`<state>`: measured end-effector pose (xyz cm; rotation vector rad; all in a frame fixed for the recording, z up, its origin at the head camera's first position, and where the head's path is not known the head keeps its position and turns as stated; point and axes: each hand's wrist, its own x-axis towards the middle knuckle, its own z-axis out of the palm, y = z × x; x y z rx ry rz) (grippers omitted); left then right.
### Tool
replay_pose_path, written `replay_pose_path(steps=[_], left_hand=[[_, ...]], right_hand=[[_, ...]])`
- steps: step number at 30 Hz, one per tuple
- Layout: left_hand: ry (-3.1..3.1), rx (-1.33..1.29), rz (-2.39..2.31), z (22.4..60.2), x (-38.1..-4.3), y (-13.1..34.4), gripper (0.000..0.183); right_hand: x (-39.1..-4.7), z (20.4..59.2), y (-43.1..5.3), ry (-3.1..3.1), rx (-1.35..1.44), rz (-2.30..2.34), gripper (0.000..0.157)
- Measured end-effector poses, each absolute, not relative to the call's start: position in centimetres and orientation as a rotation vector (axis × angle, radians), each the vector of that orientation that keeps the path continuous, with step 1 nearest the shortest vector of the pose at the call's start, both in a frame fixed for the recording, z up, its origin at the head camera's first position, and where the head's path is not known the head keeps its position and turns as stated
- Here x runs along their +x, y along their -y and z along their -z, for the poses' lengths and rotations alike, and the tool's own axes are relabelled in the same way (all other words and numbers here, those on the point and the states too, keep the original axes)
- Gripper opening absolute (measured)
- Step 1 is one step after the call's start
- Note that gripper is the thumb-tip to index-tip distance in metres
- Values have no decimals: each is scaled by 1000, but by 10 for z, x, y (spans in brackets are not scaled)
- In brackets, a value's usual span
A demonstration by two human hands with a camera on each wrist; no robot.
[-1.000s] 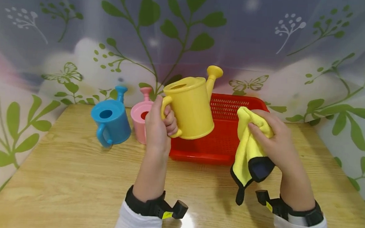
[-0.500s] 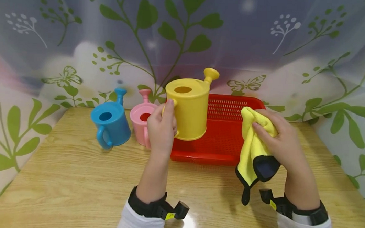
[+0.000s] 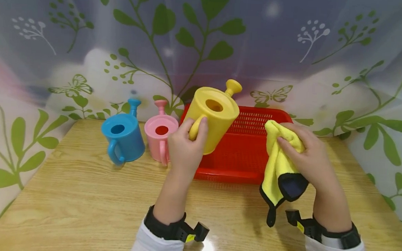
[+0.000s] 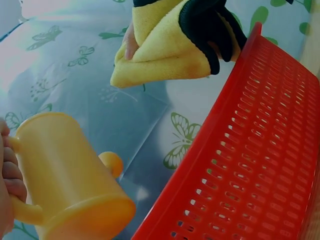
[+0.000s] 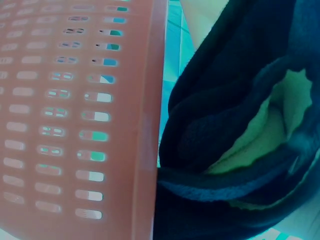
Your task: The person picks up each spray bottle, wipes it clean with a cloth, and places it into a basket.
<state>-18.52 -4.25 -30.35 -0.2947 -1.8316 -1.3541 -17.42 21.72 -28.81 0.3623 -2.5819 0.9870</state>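
Note:
My left hand (image 3: 187, 147) grips the handle of a yellow watering can (image 3: 209, 120), held tilted above the left part of a red basket (image 3: 232, 176). In the left wrist view the can (image 4: 70, 170) shows its side and part of its base, with fingers wrapped round the handle. To the right, my right hand (image 3: 310, 154) pinches a bunched yellow cloth (image 3: 281, 152) with dark edging, its lower end hanging with a black loop. Dark folds of this cloth (image 5: 210, 125) fill much of the right wrist view and hide the fingers there.
A blue watering can (image 3: 127, 136) stands upright at the left of the wooden table (image 3: 90, 210). Beside it is a pink watering can (image 3: 159, 133), just left of my left hand. A leaf-patterned cloth backdrop (image 3: 260, 41) rises behind the table.
The yellow watering can has tipped and turned in my left hand, so its top opening now faces more toward me. The right hand and the cloth shifted slightly right, then stayed nearly still.

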Motion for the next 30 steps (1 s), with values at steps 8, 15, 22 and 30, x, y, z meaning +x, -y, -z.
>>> replay_pose_path(steps=[8, 15, 22, 30], left_hand=[[1849, -413, 903, 310, -189, 38, 30], [1854, -455, 646, 307, -189, 38, 36], [1884, -536, 473, 304, -188, 39, 39], [1922, -579, 426, 305, -187, 36, 40]], right_hand=[[-174, 289, -221, 2565, 350, -980, 36], [-175, 289, -220, 2529, 370, -958, 35], [-176, 288, -220, 2530, 327, -955, 38], [-175, 288, -218, 2556, 293, -952, 37]])
